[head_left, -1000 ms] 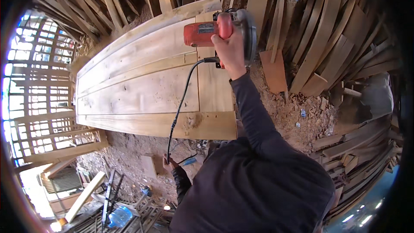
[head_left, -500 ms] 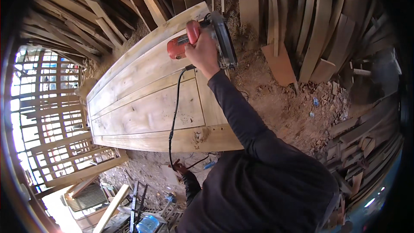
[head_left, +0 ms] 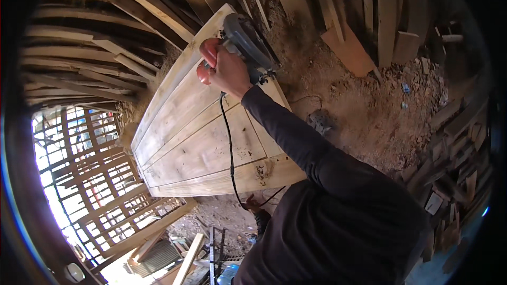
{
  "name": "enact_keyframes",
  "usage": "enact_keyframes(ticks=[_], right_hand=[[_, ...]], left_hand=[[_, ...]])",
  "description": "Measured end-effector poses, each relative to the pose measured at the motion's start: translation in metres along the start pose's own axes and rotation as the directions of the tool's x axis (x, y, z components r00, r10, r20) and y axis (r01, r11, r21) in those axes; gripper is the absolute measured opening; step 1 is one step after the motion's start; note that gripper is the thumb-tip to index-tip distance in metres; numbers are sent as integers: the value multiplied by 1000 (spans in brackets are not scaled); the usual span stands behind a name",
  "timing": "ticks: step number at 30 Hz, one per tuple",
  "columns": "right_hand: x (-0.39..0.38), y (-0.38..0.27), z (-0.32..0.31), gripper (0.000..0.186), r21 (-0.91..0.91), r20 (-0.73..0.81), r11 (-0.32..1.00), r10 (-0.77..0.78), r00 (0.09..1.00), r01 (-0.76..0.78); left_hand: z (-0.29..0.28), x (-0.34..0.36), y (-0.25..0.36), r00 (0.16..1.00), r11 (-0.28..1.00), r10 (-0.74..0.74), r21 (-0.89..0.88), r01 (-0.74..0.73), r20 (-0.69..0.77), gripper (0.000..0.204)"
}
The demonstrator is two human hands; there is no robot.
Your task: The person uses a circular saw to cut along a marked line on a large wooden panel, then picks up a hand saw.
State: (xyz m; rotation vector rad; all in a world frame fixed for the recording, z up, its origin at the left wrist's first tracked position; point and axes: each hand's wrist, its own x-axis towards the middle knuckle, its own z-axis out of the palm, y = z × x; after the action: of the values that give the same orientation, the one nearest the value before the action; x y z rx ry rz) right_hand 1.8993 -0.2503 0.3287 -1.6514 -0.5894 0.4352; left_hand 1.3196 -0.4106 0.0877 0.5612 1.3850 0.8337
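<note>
My right hand (head_left: 230, 74) is wrapped round the red handle of a circular saw (head_left: 248, 45). The saw, with its dark grey blade guard, is at the far right end of a pale wooden panel door (head_left: 206, 140); whether the blade touches the wood is hidden. From the saw a black power cord (head_left: 230, 150) hangs across the door and over its near edge. Below that edge my left hand (head_left: 253, 203) is small in view, its fingers closed round the cord. My body hides most of the left forearm.
Long boards (head_left: 79, 53) lean along the far side, and more planks (head_left: 385, 16) stand at the far right. An orange-brown board (head_left: 348, 53) rests on the dirt floor (head_left: 359, 111). Wood offcuts (head_left: 454, 179) are piled at right. A wooden lattice (head_left: 95, 174) stands at left.
My view has turned, so the surroundings appear rotated and shifted. The saw stays in my right hand at the door's end and looks tilted differently. My left hand remains on the cord.
</note>
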Motion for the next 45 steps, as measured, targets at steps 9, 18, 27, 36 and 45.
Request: enact_keyframes(ticks=[9, 18, 27, 36, 45], right_hand=[[0, 12, 30, 41, 23, 24, 1000, 5, 1000, -6], [-2, 11, 35, 40, 38, 68, 997, 67, 995, -69], [5, 17, 43, 37, 103, 2, 994, 23, 1000, -23], [11, 20, 47, 32, 142, 11, 989, 39, 999, -40], [19, 25, 53, 25, 177, 56, 983, 46, 997, -56]], left_hand=[[10, -10, 4, 992, 996, -90, 8, 91, -86, 57], [10, -18, -4, 979, 991, -127, -54, 119, -162, 56], [53, -3, 28, 998, 983, -34, -181, 25, -48, 58], [124, 43, 113, 983, 979, 180, -92, -182, -36, 78], [83, 78, 91, 985, 997, 74, 46, -68, -155, 77]])
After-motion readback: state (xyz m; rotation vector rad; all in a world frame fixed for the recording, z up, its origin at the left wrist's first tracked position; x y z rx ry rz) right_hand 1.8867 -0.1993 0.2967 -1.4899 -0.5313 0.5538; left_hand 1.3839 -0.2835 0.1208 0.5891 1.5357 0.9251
